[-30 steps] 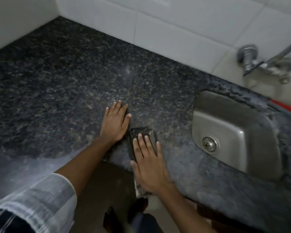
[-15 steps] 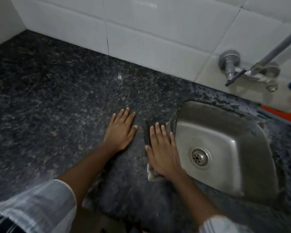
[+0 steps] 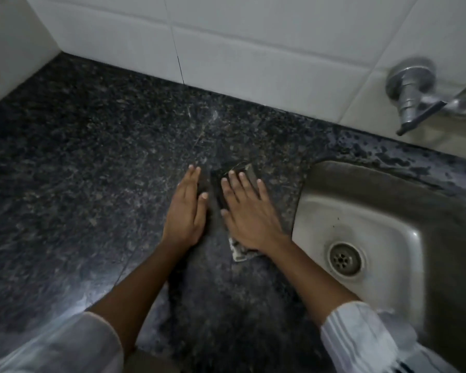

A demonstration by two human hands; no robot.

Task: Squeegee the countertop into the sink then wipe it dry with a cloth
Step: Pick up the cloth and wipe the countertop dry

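A dark speckled granite countertop fills the left and middle. My right hand lies flat, palm down, pressing a folded dark cloth onto the stone just left of the steel sink. The cloth shows past my fingertips, and a pale corner of it sticks out under my wrist. My left hand rests flat on the bare stone beside it, fingers together, holding nothing. No squeegee is in view.
The sink drain sits in the basin at the right. A metal tap juts from the white tiled wall above the sink. The counter's front edge runs under my forearms. A side wall closes the far left corner.
My right hand has slid the cloth from the front edge away toward the wall and right, alongside the sink. My left hand followed and closed its fingers. The view has moved closer.
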